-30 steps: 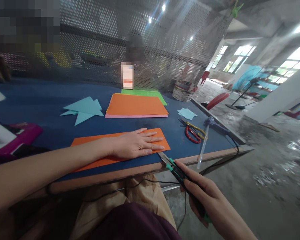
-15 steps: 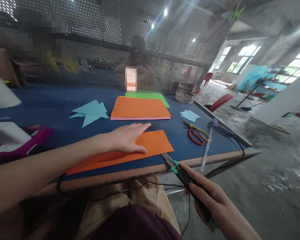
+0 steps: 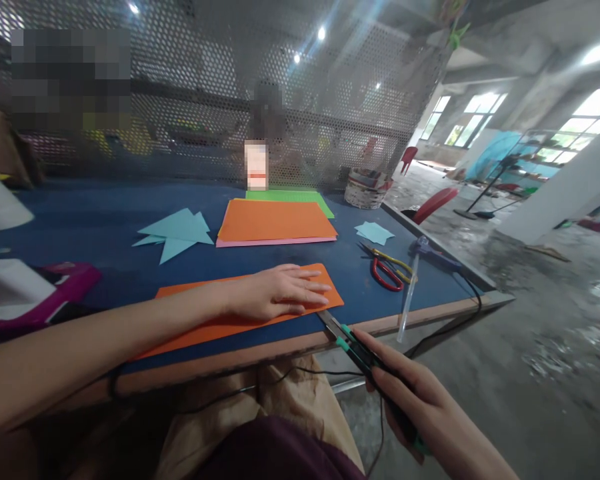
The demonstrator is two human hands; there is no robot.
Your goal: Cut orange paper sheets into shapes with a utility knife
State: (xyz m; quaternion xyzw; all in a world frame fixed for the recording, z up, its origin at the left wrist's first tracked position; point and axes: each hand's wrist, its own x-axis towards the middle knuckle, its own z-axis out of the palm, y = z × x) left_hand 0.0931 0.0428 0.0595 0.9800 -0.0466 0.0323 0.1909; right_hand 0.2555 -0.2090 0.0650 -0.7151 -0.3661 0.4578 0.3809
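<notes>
My left hand (image 3: 275, 292) lies flat, fingers stretched out, on a folded orange paper sheet (image 3: 240, 308) near the front edge of the blue table (image 3: 95, 220). My right hand (image 3: 423, 407) is closed around a green and black utility knife (image 3: 367, 360). The knife's blade tip touches the table edge just off the sheet's right corner.
A stack of orange, pink and green sheets (image 3: 275, 221) lies further back. Light blue paper cut-offs (image 3: 175, 232) and a small blue piece (image 3: 374, 232) are nearby. Red and yellow scissors (image 3: 387, 268), a glue gun (image 3: 433, 252) with its stick, a woven basket (image 3: 365, 188) and a magenta holder (image 3: 55, 290) also sit on the table.
My left hand lifted and slid along the orange sheet, then came back down flat on its right end. The knife hand stayed at the table edge.
</notes>
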